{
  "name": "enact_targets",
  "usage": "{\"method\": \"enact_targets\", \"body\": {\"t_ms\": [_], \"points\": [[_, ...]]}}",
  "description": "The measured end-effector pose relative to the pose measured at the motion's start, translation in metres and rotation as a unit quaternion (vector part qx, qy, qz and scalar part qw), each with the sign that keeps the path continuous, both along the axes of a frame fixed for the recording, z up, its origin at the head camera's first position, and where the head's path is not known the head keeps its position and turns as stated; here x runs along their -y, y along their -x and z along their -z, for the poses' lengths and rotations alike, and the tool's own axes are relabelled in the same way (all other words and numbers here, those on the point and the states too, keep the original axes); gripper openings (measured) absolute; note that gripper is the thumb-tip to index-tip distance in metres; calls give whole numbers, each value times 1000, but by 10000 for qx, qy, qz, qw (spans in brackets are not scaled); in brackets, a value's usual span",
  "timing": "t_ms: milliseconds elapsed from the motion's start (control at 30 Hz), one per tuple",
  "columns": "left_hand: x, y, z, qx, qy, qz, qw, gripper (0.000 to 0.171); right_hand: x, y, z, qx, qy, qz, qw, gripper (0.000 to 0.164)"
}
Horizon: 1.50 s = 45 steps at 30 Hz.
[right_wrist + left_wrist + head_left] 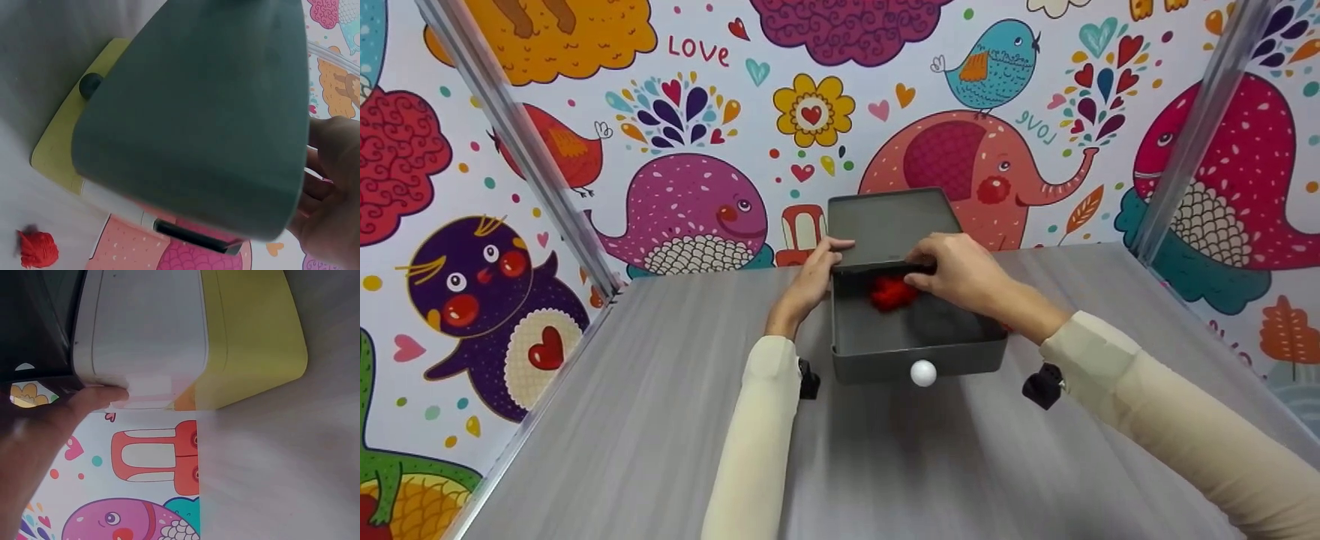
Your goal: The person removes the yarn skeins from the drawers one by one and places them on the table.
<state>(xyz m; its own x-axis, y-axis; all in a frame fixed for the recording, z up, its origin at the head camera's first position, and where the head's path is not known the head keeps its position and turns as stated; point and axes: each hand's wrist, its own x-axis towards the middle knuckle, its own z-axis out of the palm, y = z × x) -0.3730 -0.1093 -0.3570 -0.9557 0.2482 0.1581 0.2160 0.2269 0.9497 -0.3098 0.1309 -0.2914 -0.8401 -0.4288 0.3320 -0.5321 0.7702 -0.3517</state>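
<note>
1. Grips the rear left corner of the open grey box with the left hand, fingers bent round the edge near the hinge, most likely to steady the box.
2. Reaches over the right side of the box with the right hand, fingers curled and thumb right by a red crumpled wad; cannot tell from these views about any pinch on the wad.
3. Has that wad inside the box, toward the rear, against the dark interior; presumably placed there for containment by the walls.
4. Has the lid raised at the rear, perhaps to give access from above.
5. Has a white tier and a yellow tier beneath the grey box, yellow nearest the table; cannot tell separate boxes from parts of one unit.
6. Shows a second red wad on the table, apart from the stack.
7. Shows a white ball overlapping the front wall in the head view, and a dark round piece by the yellow tier in the right wrist view; cannot tell loose ball from fixed knob.
8. Reads "LOVE" in red on the patterned wall, and again in reversed letters above the printed elephant's trunk; shows no legible brand or label on box or tiers.
</note>
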Motion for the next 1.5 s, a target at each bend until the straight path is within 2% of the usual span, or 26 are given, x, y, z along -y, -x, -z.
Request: {"method": "enact_targets", "body": {"t_ms": [200, 333, 533, 767, 1033, 1233, 1500], "points": [[0, 1, 1, -56, 38, 7, 10000, 42, 7, -3, 2, 641, -435, 186, 9968, 43], [-2, 1, 1, -10, -170, 39, 9998, 42, 11, -4, 3, 821, -835, 157, 9930, 50], [-2, 1, 2, 15, -238, 35, 9997, 42, 19, -3, 6, 1291, -1573, -40, 9791, 68], [-1, 0, 2, 67, -215, 25, 9997, 41, 24, 1, 3, 1571, -1888, 21, 9694, 73], [0, 0, 3, 76, -157, 19, 9998, 41, 25, 4, 4, 1656, -2280, -193, 9593, 72], [-1, 0, 1, 22, -93, 0, 10000, 41, 27, 2, 5, 1535, -2164, -184, 9640, 59], [-1, 1, 1, -226, -43, 8, 9997, 42, 27, 1, 10, 1349, -2043, -194, 9694, 49]]}}
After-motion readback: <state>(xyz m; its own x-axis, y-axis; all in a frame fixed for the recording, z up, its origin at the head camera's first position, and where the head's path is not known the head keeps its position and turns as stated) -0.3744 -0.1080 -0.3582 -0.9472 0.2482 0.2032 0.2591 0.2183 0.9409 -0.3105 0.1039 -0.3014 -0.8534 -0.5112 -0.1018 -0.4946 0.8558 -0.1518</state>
